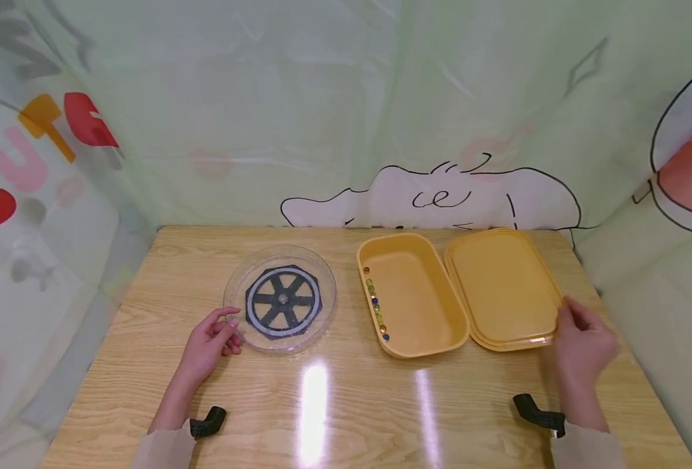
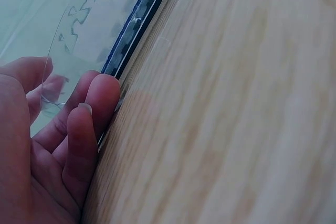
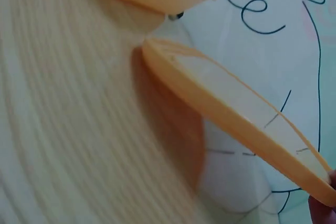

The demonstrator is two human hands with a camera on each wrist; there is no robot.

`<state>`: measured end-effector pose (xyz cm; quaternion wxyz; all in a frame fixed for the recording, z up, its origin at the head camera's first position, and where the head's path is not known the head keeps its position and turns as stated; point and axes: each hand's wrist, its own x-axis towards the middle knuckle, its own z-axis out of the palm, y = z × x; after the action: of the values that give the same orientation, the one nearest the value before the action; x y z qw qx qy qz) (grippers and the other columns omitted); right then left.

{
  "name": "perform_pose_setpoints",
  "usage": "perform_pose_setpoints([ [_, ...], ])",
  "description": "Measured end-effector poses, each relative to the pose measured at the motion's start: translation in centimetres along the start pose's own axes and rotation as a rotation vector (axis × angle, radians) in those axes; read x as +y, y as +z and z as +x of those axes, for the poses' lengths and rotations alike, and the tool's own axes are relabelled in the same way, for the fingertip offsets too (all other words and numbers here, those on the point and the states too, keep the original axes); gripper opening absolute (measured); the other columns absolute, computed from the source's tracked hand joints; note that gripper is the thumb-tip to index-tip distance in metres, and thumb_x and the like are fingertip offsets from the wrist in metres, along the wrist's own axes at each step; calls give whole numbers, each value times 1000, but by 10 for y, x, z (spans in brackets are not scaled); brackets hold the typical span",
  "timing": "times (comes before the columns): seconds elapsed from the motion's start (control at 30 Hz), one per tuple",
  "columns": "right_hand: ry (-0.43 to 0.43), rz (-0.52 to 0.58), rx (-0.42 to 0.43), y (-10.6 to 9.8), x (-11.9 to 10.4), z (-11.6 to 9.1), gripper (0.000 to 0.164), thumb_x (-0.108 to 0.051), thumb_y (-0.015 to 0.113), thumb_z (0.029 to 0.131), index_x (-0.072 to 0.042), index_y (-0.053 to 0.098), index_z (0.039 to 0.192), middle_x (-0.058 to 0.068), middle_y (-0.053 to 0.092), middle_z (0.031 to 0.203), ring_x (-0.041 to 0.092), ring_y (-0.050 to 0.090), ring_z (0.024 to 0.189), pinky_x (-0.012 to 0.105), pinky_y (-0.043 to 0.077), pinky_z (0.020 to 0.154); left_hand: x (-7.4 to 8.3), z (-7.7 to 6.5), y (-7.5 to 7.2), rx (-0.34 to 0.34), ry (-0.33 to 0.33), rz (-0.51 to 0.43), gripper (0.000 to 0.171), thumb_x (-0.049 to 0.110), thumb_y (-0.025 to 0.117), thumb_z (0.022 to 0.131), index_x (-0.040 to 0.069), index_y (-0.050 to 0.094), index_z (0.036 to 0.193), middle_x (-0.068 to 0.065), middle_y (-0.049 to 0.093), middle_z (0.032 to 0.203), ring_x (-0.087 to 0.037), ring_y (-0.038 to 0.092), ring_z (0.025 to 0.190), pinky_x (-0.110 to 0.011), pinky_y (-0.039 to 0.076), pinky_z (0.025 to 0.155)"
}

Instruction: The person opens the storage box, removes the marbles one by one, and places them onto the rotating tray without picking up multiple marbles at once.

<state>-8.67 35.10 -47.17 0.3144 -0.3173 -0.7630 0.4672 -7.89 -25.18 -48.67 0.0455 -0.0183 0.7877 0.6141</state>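
Observation:
On the left of the table stands a clear round dish (image 1: 329, 296). A dark octagonal piece (image 1: 282, 315) with spokes and a pale ring shows through it; I cannot tell whether it lies inside or underneath. My left hand (image 1: 207, 342) holds the dish's left rim, fingers curled against its side in the left wrist view. At the right, my right hand (image 1: 587, 340) pinches the near right corner of an orange lid (image 1: 500, 286). In the right wrist view the lid (image 3: 236, 116) is tilted, part of it above the table. An orange container (image 1: 422, 296) sits between.
Several small coloured beads (image 1: 375, 301) line the left inner side of the container. A printed curtain (image 1: 322, 130) hangs along the far table edge and both sides. The wooden tabletop (image 1: 369, 404) reflects bright light at the front.

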Motion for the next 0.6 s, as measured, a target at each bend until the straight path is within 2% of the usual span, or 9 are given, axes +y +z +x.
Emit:
perform_pose_setpoints([
  [0.13,-30,-116,-48,-6,11,4,28,-19,69,93,-3,74,115,-35,59,80,-16,52,72,6,38,68,-11,4,-1,1,-18,5,31,11,55,103,1,56,132,-17,66,77,-19,65,60,-27,54,57],
  [0.23,-9,-183,-83,-9,18,8,30,-20,67,93,-3,73,118,-36,59,81,-20,48,73,6,36,69,-23,8,-2,2,-22,16,31,11,55,103,2,55,133,-17,66,77,-19,65,60,-27,54,56],
  [0.37,49,-251,-129,-14,26,12,33,-22,66,94,-4,71,122,-35,59,80,-20,46,73,7,36,68,-31,11,-4,-2,-13,29,32,12,54,103,1,54,134,-16,66,77,-20,65,60,-28,54,56],
  [0.53,111,-297,-167,-19,34,15,35,-25,65,95,-4,70,124,-23,68,85,-14,45,72,10,37,64,-34,12,-4,9,-5,18,32,16,56,103,3,55,133,-15,66,76,-21,65,60,-28,54,56],
  [0.6,124,-307,-176,-22,36,16,35,-24,65,95,-4,69,124,-22,68,85,-14,45,72,11,37,64,-34,11,-3,11,-2,12,32,17,56,103,5,56,133,-14,66,76,-21,65,60,-28,54,55],
])
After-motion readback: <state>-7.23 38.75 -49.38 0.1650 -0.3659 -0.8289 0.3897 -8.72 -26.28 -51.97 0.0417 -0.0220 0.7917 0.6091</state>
